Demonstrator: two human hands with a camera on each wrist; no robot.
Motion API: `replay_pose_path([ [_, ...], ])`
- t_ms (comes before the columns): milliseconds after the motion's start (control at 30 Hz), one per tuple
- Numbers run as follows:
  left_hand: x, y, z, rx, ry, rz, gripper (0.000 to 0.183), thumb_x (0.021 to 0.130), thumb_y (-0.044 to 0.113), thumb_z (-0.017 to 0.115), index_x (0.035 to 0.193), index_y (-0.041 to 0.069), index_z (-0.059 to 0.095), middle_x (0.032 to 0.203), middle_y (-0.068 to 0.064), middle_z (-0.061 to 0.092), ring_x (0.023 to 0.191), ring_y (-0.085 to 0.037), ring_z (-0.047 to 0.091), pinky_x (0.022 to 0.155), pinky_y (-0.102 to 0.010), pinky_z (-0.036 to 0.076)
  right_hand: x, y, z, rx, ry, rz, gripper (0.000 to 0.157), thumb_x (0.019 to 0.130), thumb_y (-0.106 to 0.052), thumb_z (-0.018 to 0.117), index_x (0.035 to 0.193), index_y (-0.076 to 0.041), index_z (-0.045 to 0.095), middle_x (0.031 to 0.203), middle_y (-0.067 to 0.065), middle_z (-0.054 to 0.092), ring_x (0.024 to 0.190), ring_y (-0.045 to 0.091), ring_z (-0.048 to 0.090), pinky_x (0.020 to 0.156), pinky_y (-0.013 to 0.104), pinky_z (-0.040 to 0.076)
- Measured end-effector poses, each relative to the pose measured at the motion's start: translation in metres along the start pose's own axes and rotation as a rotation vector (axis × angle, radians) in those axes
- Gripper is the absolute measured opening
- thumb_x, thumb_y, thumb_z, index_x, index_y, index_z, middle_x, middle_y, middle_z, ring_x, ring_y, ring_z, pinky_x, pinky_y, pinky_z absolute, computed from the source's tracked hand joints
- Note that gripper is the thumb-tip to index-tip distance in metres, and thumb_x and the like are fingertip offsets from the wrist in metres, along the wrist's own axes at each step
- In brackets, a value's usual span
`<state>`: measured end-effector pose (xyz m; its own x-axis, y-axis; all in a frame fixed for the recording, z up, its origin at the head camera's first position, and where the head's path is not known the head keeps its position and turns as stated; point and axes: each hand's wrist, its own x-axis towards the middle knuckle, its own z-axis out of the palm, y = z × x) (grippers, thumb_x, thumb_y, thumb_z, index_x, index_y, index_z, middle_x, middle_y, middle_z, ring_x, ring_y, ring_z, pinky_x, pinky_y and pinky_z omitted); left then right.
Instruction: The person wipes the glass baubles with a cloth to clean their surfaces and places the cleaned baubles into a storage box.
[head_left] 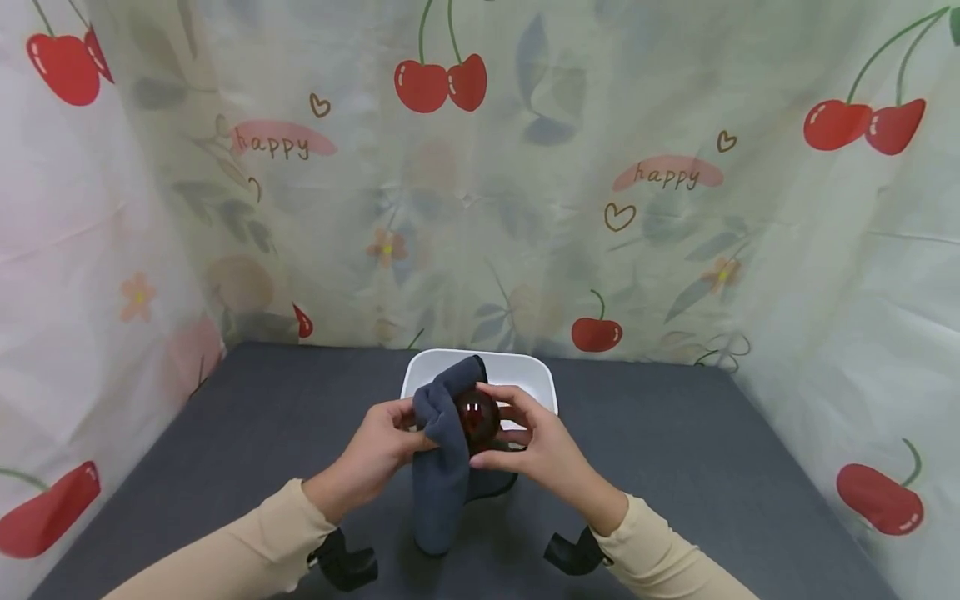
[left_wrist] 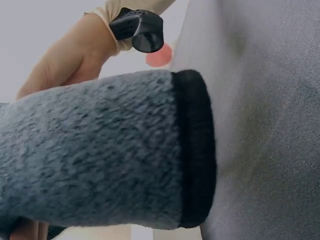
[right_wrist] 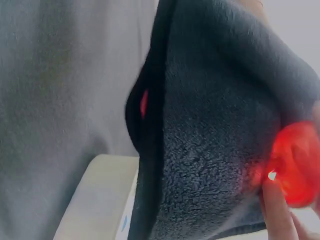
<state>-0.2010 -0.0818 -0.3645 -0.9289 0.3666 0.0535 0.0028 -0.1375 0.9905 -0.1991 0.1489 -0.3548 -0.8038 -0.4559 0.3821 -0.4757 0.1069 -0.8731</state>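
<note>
A glossy, see-through dark red ball (head_left: 477, 418) is held up in front of me, its kind beyond a ball not clear. My right hand (head_left: 546, 442) grips it from the right, thumb below and fingers above and behind. With my left hand (head_left: 378, 454) I pinch a blue-grey fleecy cloth (head_left: 441, 492) against the ball's left side. The cloth hangs down in folds with a dark hem. It fills much of the left wrist view, where the cloth (left_wrist: 100, 155) covers most of the left fingers. Light makes the ball (right_wrist: 300, 170) glow bright red in the right wrist view.
A white tray (head_left: 525, 373) stands just behind the hands; its inside is mostly hidden. Dark grey fabric covers the table (head_left: 660, 467). Cherry-printed curtains (head_left: 480, 208) enclose the back and both sides. A black wrist mount (head_left: 345, 562) sits below the left wrist.
</note>
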Motion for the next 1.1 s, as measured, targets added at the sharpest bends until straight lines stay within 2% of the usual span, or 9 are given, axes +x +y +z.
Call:
replay_pose_path([
  [167,-0.0014,-0.0013,-0.0011,-0.015,0.02,-0.004,0.03,0.084,-0.003,0.066,0.114,-0.008,0.064,0.092,0.001,0.069,0.079,-0.011,0.064,0.072,-0.027,0.055,-0.0007,-0.0019,0.0018,-0.062,0.049,-0.026,0.072,0.067,-0.005,0.087,0.131,-0.012,0.056,0.127,0.009,0.054,0.107,0.02,0.064,0.084,0.03,0.056],
  [300,-0.0022,0.0017,0.0006,-0.021,-0.026,-0.006,0.041,0.084,0.001,0.069,0.123,-0.009,0.059,0.1,-0.001,0.068,0.087,-0.013,0.064,0.077,-0.029,0.056,-0.0015,0.0013,-0.0018,-0.069,0.028,0.005,0.067,0.07,-0.008,0.086,0.129,-0.016,0.055,0.125,0.005,0.06,0.11,0.013,0.061,0.089,0.029,0.053],
  [400,-0.0019,0.0038,0.0021,-0.018,-0.05,-0.008,0.053,0.083,0.004,0.072,0.13,-0.01,0.053,0.109,-0.005,0.066,0.094,-0.015,0.065,0.08,-0.031,0.056,-0.0015,0.0027,-0.003,-0.045,0.0,0.045,0.063,0.074,-0.009,0.083,0.129,-0.015,0.053,0.126,0.006,0.06,0.114,0.013,0.058,0.09,0.029,0.052],
  [467,-0.0021,0.0041,0.0023,-0.015,-0.039,-0.011,0.053,0.084,0.004,0.072,0.13,-0.011,0.052,0.111,-0.005,0.065,0.094,-0.015,0.065,0.08,-0.031,0.056,-0.0016,0.0027,-0.0028,-0.052,-0.005,0.041,0.062,0.076,-0.009,0.081,0.131,-0.012,0.054,0.129,0.008,0.057,0.114,0.017,0.057,0.089,0.028,0.053],
  [600,-0.0039,0.0021,0.0003,0.002,0.015,0.004,0.042,0.084,-0.001,0.066,0.123,-0.014,0.056,0.101,-0.003,0.067,0.084,-0.012,0.065,0.076,-0.029,0.056,-0.0016,0.0,-0.0019,-0.1,0.009,0.005,0.069,0.074,-0.01,0.082,0.137,-0.011,0.053,0.132,0.008,0.055,0.114,0.023,0.057,0.088,0.028,0.054],
  [700,-0.0053,0.0001,-0.0015,-0.002,0.048,0.011,0.028,0.083,-0.004,0.064,0.111,-0.008,0.064,0.09,0.001,0.068,0.072,-0.009,0.062,0.071,-0.027,0.056,-0.0022,-0.0006,0.0002,-0.143,0.033,-0.027,0.074,0.069,-0.011,0.087,0.136,-0.013,0.055,0.13,0.005,0.058,0.112,0.018,0.058,0.087,0.028,0.054],
  [800,-0.0057,-0.0008,-0.0016,-0.024,0.039,-0.002,0.024,0.083,-0.004,0.066,0.107,-0.004,0.067,0.088,0.001,0.068,0.073,-0.01,0.063,0.07,-0.027,0.056,-0.0036,0.0008,0.0023,-0.16,0.057,-0.038,0.077,0.064,-0.013,0.09,0.134,-0.015,0.057,0.129,0.003,0.061,0.111,0.014,0.06,0.087,0.028,0.054],
  [1000,-0.0058,0.0021,0.002,-0.025,-0.014,-0.043,0.053,0.083,0.003,0.071,0.131,-0.01,0.052,0.111,-0.006,0.065,0.093,-0.015,0.064,0.08,-0.031,0.055,-0.0033,0.0061,0.0016,0.042,0.014,0.024,0.07,0.068,-0.003,0.086,0.13,-0.011,0.053,0.131,0.01,0.059,0.115,0.011,0.06,0.091,0.03,0.053],
  [1100,-0.0059,0.0034,0.0024,-0.019,-0.004,-0.033,0.054,0.083,0.003,0.071,0.132,-0.01,0.052,0.111,-0.006,0.065,0.094,-0.015,0.064,0.08,-0.032,0.055,-0.002,0.0065,0.0012,0.026,0.02,0.018,0.067,0.071,-0.004,0.084,0.132,-0.012,0.057,0.132,0.009,0.056,0.114,0.013,0.059,0.089,0.03,0.054],
])
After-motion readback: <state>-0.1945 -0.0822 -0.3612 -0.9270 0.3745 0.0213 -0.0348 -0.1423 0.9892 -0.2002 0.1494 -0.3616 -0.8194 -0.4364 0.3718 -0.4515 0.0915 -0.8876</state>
